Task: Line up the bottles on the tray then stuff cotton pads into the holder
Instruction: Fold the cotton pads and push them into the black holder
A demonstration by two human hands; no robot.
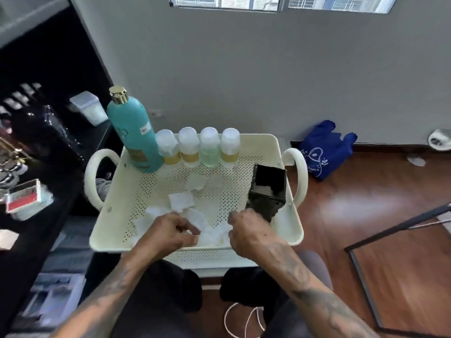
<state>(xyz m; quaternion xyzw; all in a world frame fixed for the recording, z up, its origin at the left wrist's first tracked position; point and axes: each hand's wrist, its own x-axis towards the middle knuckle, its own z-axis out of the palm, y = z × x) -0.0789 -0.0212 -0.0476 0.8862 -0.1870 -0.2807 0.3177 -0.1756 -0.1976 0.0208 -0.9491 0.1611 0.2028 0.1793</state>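
Bottles lined up, pads next

The left hand [168, 234] pinches cotton pads [181, 201] on the tray [268, 147]; the right hand [246, 230] grips the tilted black holder [267, 191], which could tip if stuffed hard

Grey room, wood floor, dark shelving sitting on the left.

Plain grey wall [244, 69] is running across the back, with windows [280, 2] letting in daylight along the top edge. Reddish-brown wood floor [366, 215] is catching a soft glare on the right. Black shelf unit [48, 69] is standing left, holding blurred clutter. Blue bag [324, 150] is slumping against the dark baseboard. Thin black metal frame [390, 230] is angling over the floor at right.
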